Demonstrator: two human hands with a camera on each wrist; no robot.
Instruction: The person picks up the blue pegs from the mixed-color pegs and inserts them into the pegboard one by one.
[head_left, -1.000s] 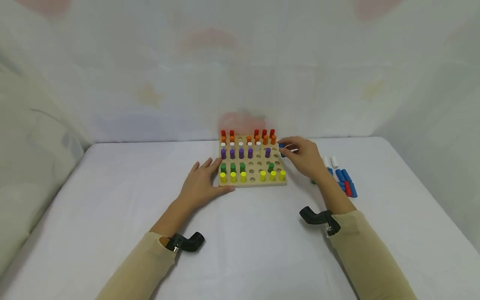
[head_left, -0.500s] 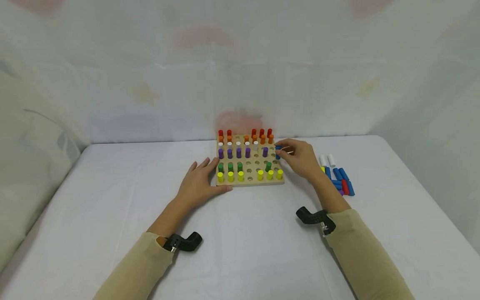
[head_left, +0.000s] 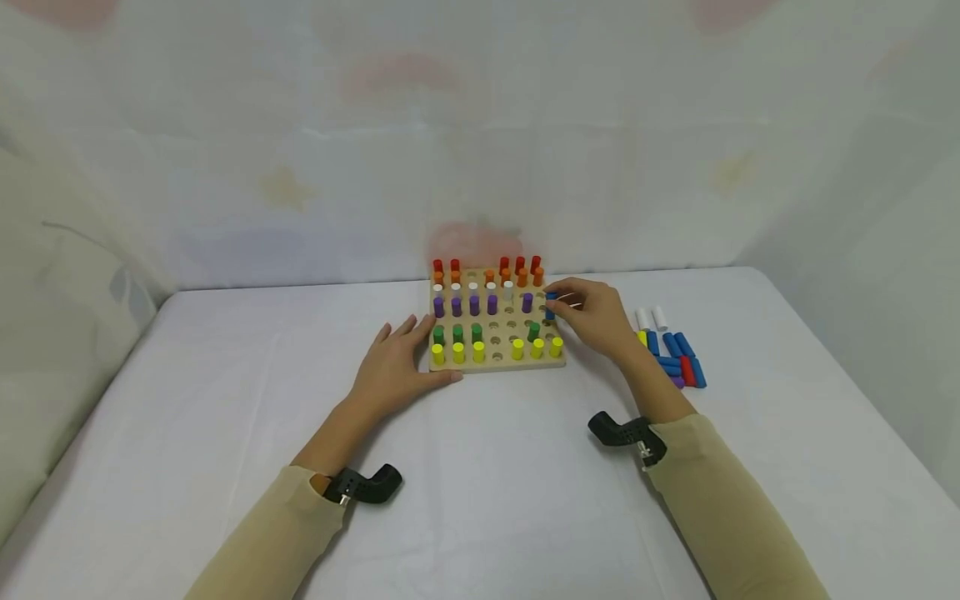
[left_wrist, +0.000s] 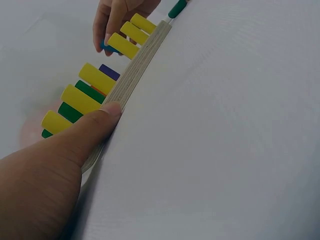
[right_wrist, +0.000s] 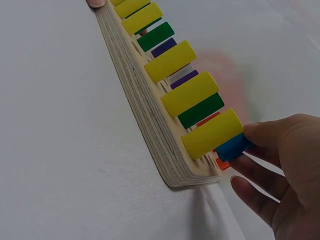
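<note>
Left hand: the left hand (head_left: 393,371) lies flat on the worktop (head_left: 225,417), fingers straight and relaxed, grip released; the thumb presses the near edge of the wooden pegboard (head_left: 497,364) at its left corner, the fingers lie along the left side.
Pegboard: a square slab of layered plywood with rounded corners and rows of round holes; it sits near the far middle of the worktop, flat on the cloth.
Pegs in the board: smooth painted cylinders standing upright, red and orange at the far rows, white, then purple, green, and yellow pegs (head_left: 457,352) along the near row; several holes in the middle and right are bare.
Blue peg: the blue peg (head_left: 550,306) stands upright at the right edge of the board, in the column behind the last yellow peg and near the purple row.
Right hand: the right hand (head_left: 596,321) pinches the blue peg between curled fingertips and thumb, grip grasping its upper end; the hand is just off the board's right edge.
Loose pegs: a small heap of loose pegs (head_left: 675,354), blue, white, red, yellow and purple, lies on its sides right of the right hand.
Open room: wide white cloth spreads in front of the board and on both sides.
</note>
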